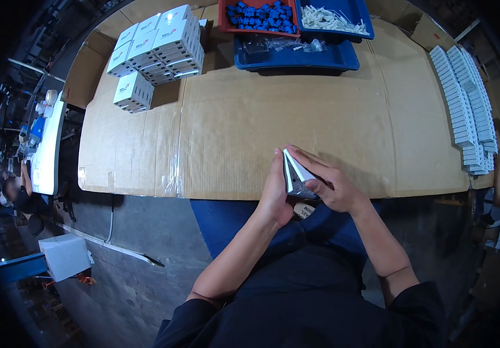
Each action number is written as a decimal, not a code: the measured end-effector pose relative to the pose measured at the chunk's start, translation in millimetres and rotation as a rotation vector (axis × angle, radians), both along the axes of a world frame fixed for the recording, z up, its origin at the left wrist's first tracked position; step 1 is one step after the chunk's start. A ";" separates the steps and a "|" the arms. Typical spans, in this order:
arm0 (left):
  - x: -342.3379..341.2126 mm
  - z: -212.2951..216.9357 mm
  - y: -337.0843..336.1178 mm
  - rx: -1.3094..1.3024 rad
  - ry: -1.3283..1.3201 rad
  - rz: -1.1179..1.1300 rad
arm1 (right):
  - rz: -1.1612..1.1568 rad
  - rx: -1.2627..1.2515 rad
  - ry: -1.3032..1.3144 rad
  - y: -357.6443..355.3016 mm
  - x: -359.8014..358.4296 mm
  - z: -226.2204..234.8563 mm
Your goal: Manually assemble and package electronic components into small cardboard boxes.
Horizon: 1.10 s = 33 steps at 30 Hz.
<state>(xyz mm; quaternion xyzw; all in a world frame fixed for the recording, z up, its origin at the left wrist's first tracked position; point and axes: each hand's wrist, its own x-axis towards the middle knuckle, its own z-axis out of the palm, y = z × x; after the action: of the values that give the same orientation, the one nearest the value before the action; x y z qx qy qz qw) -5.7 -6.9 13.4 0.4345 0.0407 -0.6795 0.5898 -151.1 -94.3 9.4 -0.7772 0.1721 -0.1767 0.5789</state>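
Over the table's near edge, both hands grip a small white box-like piece [296, 169]. Its two white sides make a narrow wedge, with something dark and glossy between them; I cannot make out what that is. My left hand [274, 194] presses flat along the left side, fingers pointing away from me. On the other side, my right hand [338, 188] curls round it, thumb near the lower end and fingers over the top. Palms and fingers hide much of the piece. A round light label or patch [303, 210] shows just below the hands.
Cardboard [232, 127] covers the table. White boxes [160, 46] are stacked at the far left. A red tray [222, 23] of blue parts, a blue tray [368, 26] of white parts and another blue tray [296, 62] with clear bags stand behind. White pieces [462, 104] line the right edge.
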 end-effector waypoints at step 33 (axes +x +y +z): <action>9.5 39.8 26.5 -0.703 -0.904 -0.300 | -0.276 0.672 -0.297 19.8 -11.5 -29.7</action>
<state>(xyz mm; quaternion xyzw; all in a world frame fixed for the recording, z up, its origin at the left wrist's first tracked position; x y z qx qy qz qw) 3.8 19.6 53.2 0.4605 -0.5039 -0.4758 0.5546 -162.6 -74.5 -20.3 -0.4797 0.2376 -0.2971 0.7907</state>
